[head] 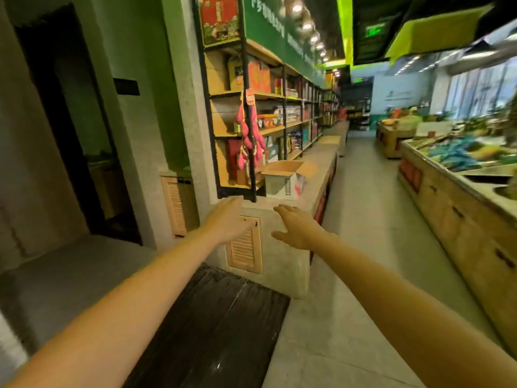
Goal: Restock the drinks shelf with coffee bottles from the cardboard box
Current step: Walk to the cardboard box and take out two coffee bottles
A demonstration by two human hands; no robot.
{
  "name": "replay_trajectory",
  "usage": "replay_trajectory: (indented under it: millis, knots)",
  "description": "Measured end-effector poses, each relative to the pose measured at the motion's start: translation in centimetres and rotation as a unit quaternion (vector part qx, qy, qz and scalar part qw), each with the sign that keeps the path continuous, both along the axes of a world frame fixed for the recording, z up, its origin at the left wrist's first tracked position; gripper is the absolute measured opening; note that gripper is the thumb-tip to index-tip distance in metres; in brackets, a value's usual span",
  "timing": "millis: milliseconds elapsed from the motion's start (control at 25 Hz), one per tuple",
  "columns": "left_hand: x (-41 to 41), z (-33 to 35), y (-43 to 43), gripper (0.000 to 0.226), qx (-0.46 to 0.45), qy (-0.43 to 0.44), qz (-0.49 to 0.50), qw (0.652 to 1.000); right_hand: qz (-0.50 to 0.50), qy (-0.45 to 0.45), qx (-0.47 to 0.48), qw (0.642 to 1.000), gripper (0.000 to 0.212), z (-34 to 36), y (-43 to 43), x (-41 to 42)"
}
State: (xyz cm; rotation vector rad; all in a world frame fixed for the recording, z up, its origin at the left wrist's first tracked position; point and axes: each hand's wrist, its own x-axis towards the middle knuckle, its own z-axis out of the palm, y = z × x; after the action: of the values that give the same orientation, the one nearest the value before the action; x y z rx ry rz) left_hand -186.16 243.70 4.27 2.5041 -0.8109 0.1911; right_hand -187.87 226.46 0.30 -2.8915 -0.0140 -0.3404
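Grocery aisles are filling the view: tall black-framed wooden shelves [279,107] are running along the left wall under a green banner, packed with boxed goods too blurred to identify, and a pale tiled floor [361,219] is stretching away between them and a wooden produce stand [458,219] on the right. Below the shelving, a long grey concrete tabletop [316,163] is running lengthwise down the aisle, its near end face carrying a slatted wooden vent panel [244,245]. A dark ribbed floor mat [218,323] is lying in front of that end.

On the near part of the tabletop, an open cardboard box with a pale printed side [282,179] is sitting upright, its mouth facing up and its brown flaps splayed outward; its longer side appears to be lying along the tabletop, though blur is making that hard to judge. What it is holding is not visible from this angle, and no coffee bottle can be made out anywhere. A bunch of pink packaged items [249,133] is hanging from the shelf post just left of the box.

Both bare arms are reaching forward toward the tabletop's near end. The left hand [226,219] is hovering with fingers extended, its grip loose and holding nothing. The right hand [296,228] is spread wide, thumb out, its grip likewise empty. Both are just short of the box, not touching it.
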Motion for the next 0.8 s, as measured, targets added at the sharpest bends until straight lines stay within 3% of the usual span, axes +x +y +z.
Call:
replay_trajectory:
  millis: [360,480,800]
  knots:
    - [11.4,0.4,-33.3,0.067,0.010,-0.010,-0.059,0.998,-0.106,0.000,-0.096,0.990,0.070,4.0,-30.3,4.7]
    - [15.0,0.7,-40.8,0.077,0.031,-0.024,-0.069,0.997,-0.124,0.012,-0.111,0.986,0.068,4.6,-37.1,7.4]
    - [31.5,-1.4,-55.7,0.074,0.046,-0.049,-0.086,0.994,-0.142,0.025,-0.139,0.980,0.068,3.2,-51.6,22.2]
